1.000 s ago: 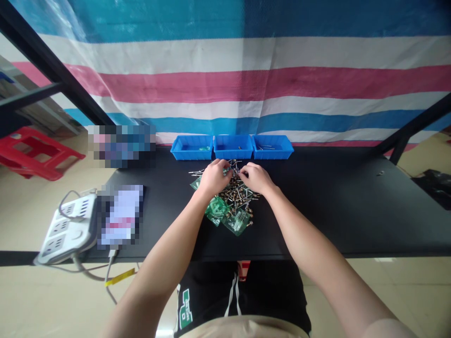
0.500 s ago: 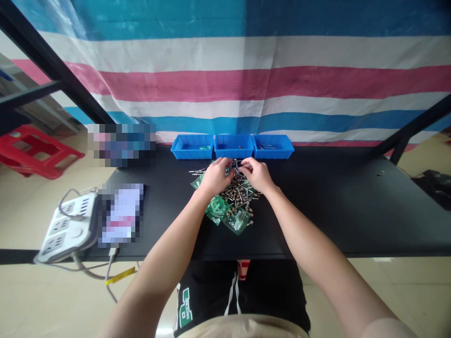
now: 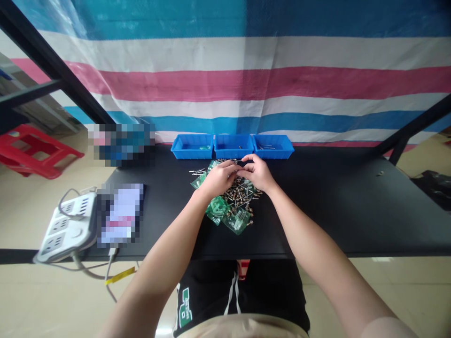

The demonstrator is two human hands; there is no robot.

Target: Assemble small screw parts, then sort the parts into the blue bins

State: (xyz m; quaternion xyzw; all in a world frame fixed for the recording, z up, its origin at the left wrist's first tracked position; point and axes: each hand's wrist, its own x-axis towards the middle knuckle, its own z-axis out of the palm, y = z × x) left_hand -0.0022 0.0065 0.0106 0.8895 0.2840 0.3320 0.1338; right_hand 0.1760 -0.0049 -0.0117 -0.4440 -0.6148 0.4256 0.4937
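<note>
Over a heap of small metal pins with brownish round heads, my two hands meet, fingertips together. My left hand has its fingers bent and pressed together. My right hand pinches with thumb and fingers against the left fingertips, its index finger arched above. Whatever lies between the fingertips is too small and hidden to name. Green clear bags lie around the heap: a crumpled one, and a flatter bag with pale slim pieces inside. Several loose silvery pins stick out left of my left hand.
Behind the heap stand three blue bins: a left bin with a greenish packet, a middle bin with a small piece, and a right bin with thin pins. A white power strip sits on the black table's left end.
My hands have come closer together, fingertips now meeting over the heap. My left fingers have shifted right and the right index finger has lifted into an arch.
</note>
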